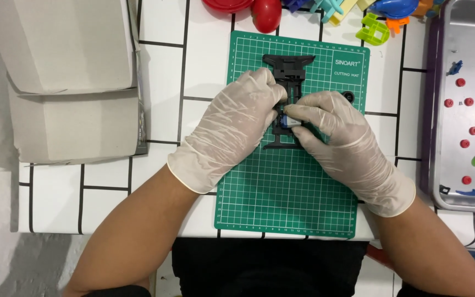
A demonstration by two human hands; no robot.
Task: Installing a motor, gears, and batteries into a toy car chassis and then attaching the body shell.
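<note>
On the one green gridded cutting mat [287, 192], two gloved hands meet over a single black plastic frame part [288, 66]. Left hand [232, 129] steadies its side, grip closed around it; right hand [339, 135] pinches one small blue piece [288, 122] against it.

I count two gloved hands [232, 126] [339, 137], one black frame [288, 69], one green mat [281, 192], two boxes [61, 44] [75, 126] at nine o'clock, one tray [441, 110] at three

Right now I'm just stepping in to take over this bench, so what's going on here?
A person in pale gloves works on a black plastic frame lying on a green cutting mat. The left hand steadies the frame's side, while the right hand pinches a small blue part against its middle. A metal tray of small red pieces sits to the right.
</note>
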